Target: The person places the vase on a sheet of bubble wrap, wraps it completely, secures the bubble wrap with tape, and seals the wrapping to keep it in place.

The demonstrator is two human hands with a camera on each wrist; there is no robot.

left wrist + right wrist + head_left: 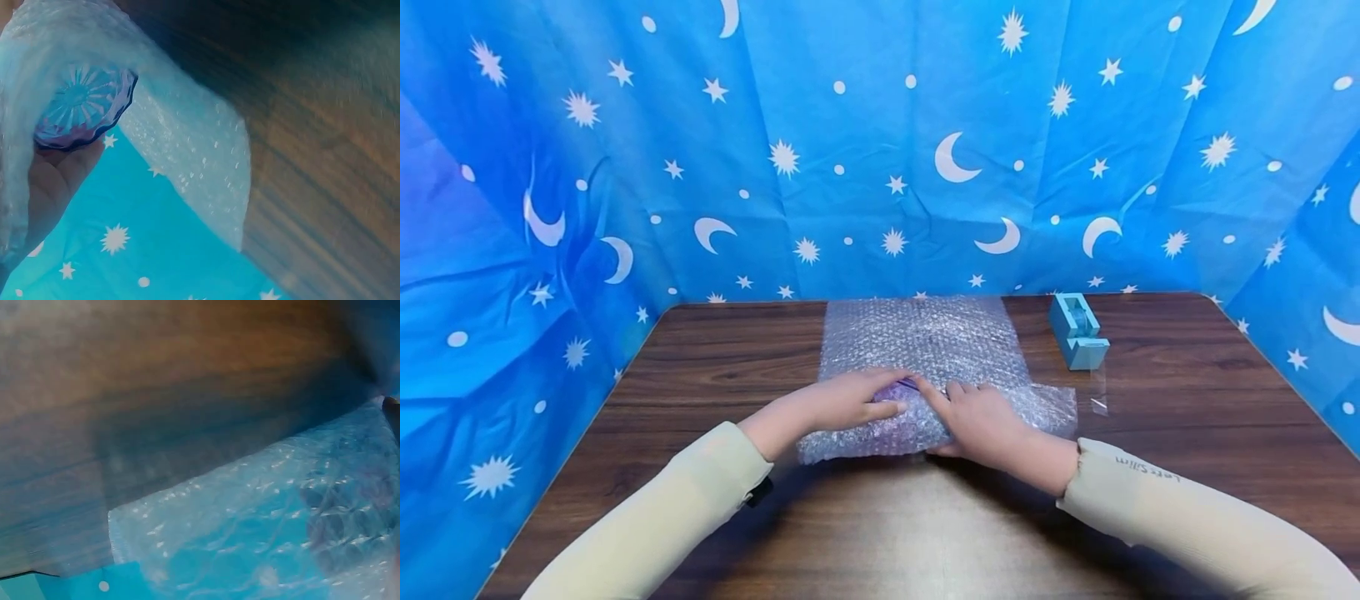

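A sheet of bubble wrap (925,333) lies on the table, its near end folded over a purple glass (81,103). The glass lies on its side, its ribbed round base showing at the open end of the fold in the left wrist view. My left hand (838,402) grips the wrapped glass from the left, thumb on top of the wrap and fingers at the far side. From the right, my right hand (985,421) holds the wrapped bundle, index finger reaching across its top and thumb at the near edge. Wrap blurs the rest of the glass.
A light blue tape dispenser (1081,346) stands at the back right, a clear strip of tape (1099,392) hanging from its front. The brown wooden table (715,358) meets a blue star-and-moon curtain (880,167) at the back and both sides.
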